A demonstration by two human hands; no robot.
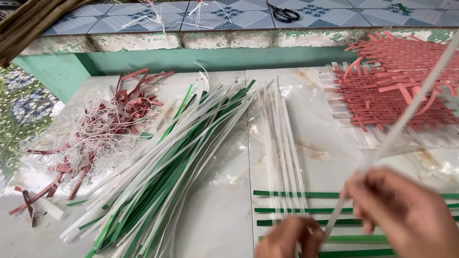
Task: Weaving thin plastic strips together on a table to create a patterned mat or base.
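A: Surface?
B: Pale marble-look floor tiles [224,191]. Loose pile of green and white plastic strips [158,177] centre-left, red woven strap mat [397,91] upper right.
A: Hands?
B: Right hand [406,215] pinches long white plastic strip [406,114], lower right; left hand [289,239] blurred, fingers closed on the white strips crossing green plastic strips [296,194], bottom centre.

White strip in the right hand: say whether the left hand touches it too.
Touching. The head view shows the white strip running down from the right hand into the left hand, whose blurred fingers close round its lower end.
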